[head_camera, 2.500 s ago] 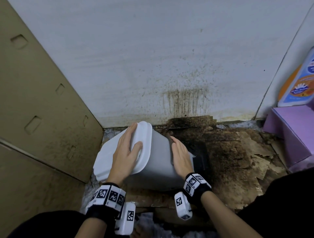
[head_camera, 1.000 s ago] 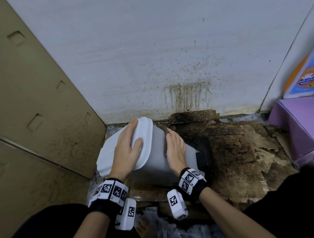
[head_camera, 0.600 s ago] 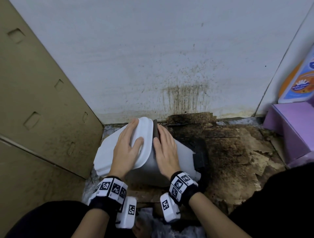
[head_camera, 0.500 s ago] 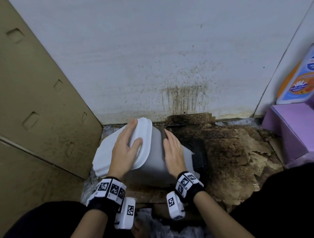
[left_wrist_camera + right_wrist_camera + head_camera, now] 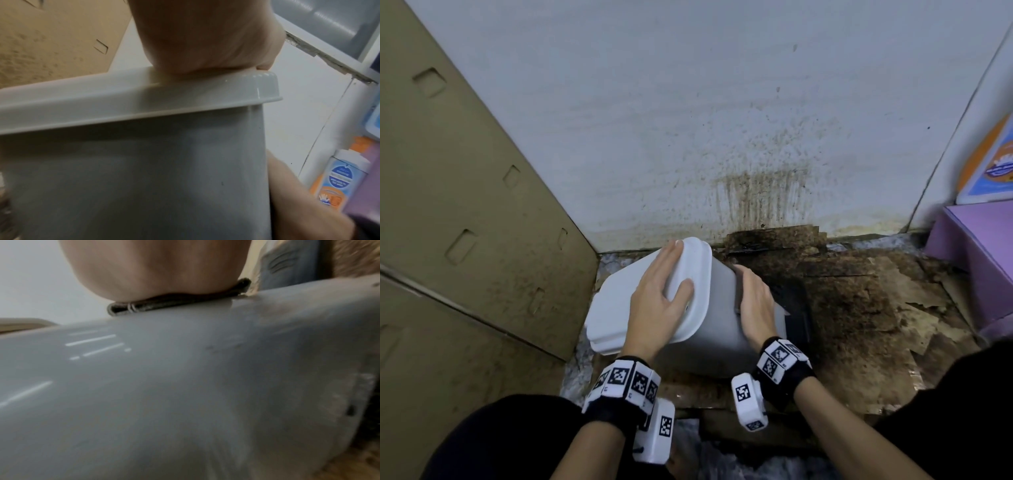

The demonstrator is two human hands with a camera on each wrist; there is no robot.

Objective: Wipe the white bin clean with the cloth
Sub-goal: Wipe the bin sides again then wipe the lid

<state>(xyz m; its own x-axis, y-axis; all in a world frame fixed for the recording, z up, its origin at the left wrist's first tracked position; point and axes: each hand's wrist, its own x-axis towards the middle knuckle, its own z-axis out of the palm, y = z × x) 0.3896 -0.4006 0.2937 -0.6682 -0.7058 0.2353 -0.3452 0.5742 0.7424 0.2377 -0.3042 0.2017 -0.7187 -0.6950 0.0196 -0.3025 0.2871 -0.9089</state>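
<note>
The white bin [image 5: 709, 329] lies tipped on its side on the floor, its lid [image 5: 616, 308] facing left. My left hand [image 5: 657, 294] lies flat over the lid's upper edge, fingers straight, thumb on the lid face; the left wrist view shows its palm [image 5: 205, 40] resting on the rim above the bin wall [image 5: 133, 178]. My right hand [image 5: 755, 301] presses flat on the bin's upper side. A dark cloth [image 5: 174, 302] is squeezed between that palm [image 5: 154, 267] and the bin wall [image 5: 164, 386]; only its edge [image 5: 738, 291] shows in the head view.
A tall cardboard box [image 5: 465, 222] stands close on the left. The white wall [image 5: 756, 195] behind is stained brown. Dirty torn cardboard [image 5: 859, 308] covers the floor to the right. A purple box [image 5: 979, 257] and an orange-blue bottle [image 5: 993, 171] stand at far right.
My right hand slid with the cloth up to the lid edge, then back to the right along the bin's side. The left hand stayed on the lid.
</note>
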